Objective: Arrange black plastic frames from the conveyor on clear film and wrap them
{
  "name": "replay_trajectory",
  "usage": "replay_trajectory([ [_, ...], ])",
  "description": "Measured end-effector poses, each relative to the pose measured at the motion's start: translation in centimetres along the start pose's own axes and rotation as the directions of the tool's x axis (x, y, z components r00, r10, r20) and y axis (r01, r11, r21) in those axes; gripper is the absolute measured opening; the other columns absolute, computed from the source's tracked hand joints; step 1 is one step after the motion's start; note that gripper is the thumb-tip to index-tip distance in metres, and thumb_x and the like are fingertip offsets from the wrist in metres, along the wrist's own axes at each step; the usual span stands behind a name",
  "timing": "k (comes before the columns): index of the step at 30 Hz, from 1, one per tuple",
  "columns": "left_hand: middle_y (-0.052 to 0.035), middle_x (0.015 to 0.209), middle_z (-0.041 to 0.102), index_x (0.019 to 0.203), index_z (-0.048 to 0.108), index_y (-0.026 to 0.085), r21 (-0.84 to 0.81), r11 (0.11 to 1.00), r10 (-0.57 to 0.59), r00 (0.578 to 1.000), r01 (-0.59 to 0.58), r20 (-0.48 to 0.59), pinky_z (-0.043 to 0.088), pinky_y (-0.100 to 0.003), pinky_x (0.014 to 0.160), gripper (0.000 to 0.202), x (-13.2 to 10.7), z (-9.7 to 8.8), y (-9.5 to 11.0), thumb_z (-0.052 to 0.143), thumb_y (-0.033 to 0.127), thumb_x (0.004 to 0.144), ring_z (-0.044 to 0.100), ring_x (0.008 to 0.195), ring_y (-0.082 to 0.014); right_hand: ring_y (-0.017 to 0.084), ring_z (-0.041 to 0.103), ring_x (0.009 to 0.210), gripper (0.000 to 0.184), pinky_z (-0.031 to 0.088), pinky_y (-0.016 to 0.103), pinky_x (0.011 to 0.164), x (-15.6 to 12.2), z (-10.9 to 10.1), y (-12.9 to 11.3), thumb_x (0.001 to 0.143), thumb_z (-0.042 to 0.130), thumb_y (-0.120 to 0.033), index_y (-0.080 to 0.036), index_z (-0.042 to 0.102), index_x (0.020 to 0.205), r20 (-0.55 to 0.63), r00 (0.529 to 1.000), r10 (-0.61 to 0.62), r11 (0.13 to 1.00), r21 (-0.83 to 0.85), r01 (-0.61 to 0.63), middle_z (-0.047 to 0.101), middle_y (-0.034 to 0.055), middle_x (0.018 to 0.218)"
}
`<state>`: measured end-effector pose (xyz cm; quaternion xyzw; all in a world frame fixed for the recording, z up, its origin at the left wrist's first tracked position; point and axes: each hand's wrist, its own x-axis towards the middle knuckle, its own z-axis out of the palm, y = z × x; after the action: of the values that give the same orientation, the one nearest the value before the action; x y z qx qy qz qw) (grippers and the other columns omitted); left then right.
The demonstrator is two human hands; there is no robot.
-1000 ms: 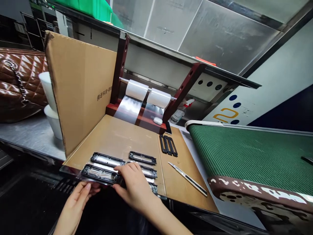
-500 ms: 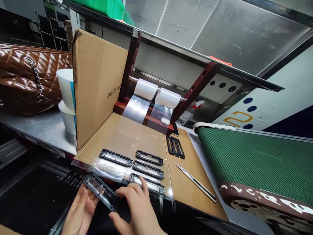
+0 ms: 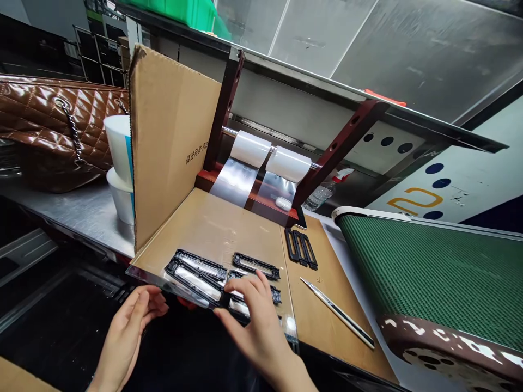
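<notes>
My right hand (image 3: 261, 321) pinches the right end of a long black plastic frame (image 3: 194, 280) with a clear strip along its middle. That frame lies slantwise at the board's front edge, overlapping another black frame (image 3: 200, 262) in the view. Several similar frames lie to the right, among them one at the back (image 3: 256, 265); my right hand partly hides the others. My left hand (image 3: 133, 329) is apart from the frames, below the board's front left corner, its fingers loosely curled with nothing in them.
A craft knife (image 3: 337, 313) and dark slotted pieces (image 3: 301, 249) lie on the cardboard (image 3: 204, 218). Behind are two film rolls (image 3: 288, 163) on a rod. An upright cardboard panel (image 3: 171, 136) stands left; a green conveyor belt (image 3: 429, 267) runs along the right.
My right hand has carried the black frame up and forward from in front of the board onto its front edge. My left hand has let go of it. The view has shifted slightly.
</notes>
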<state>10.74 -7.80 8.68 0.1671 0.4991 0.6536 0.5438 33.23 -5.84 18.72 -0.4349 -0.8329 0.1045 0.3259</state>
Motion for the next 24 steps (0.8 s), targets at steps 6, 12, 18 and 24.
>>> replay_trajectory([
  [6,-0.0029,0.068,0.071,0.072,0.07,0.018,0.112,0.994,0.022,0.999,-0.019,-0.024,0.059,-0.024,0.057,0.05,0.2,1.2,1.1,0.084,0.064,0.057,0.068,0.064,-0.0192,0.022,0.066,0.091,0.044,0.035,0.067,0.108,0.5,1.1,0.9,0.074,0.076,-0.005,-0.025,0.05,0.103,0.138,0.99,0.025,0.999,0.026,-0.029,0.066,0.0,0.094],
  [12,-0.0027,0.066,0.07,0.072,0.068,0.018,0.167,0.986,0.033,0.997,-0.02,-0.074,0.058,-0.024,0.054,0.055,-0.3,1.7,1.3,0.084,0.066,0.053,0.067,0.063,-0.019,0.021,0.066,0.088,0.046,0.037,0.068,0.107,0.5,1.8,1.0,0.072,0.076,-0.003,-0.025,0.049,0.103,0.164,0.986,0.01,0.999,0.04,-0.017,0.066,-0.0002,0.092],
  [18,-0.0055,0.077,0.073,0.081,0.068,0.018,0.22,0.975,0.042,0.995,-0.022,-0.087,0.061,-0.029,0.058,0.053,-0.5,1.2,0.0,0.086,0.061,0.055,0.071,0.07,-0.0232,0.021,0.066,0.087,0.038,0.039,0.064,0.106,0.7,1.3,1.6,0.079,0.069,-0.01,-0.026,0.047,0.105,0.082,0.997,0.005,0.999,0.04,-0.008,0.066,0.0004,0.093],
  [24,-0.0066,0.082,0.074,0.087,0.068,0.018,0.23,0.973,0.045,0.997,-0.029,-0.067,0.061,-0.03,0.06,0.052,-0.8,0.7,-0.7,0.084,0.059,0.059,0.072,0.073,-0.0241,0.022,0.066,0.088,0.038,0.039,0.065,0.106,0.2,-0.1,2.0,0.079,0.066,-0.006,-0.027,0.046,0.103,0.092,0.995,-0.034,0.998,-0.053,0.039,0.068,-0.0005,0.094],
])
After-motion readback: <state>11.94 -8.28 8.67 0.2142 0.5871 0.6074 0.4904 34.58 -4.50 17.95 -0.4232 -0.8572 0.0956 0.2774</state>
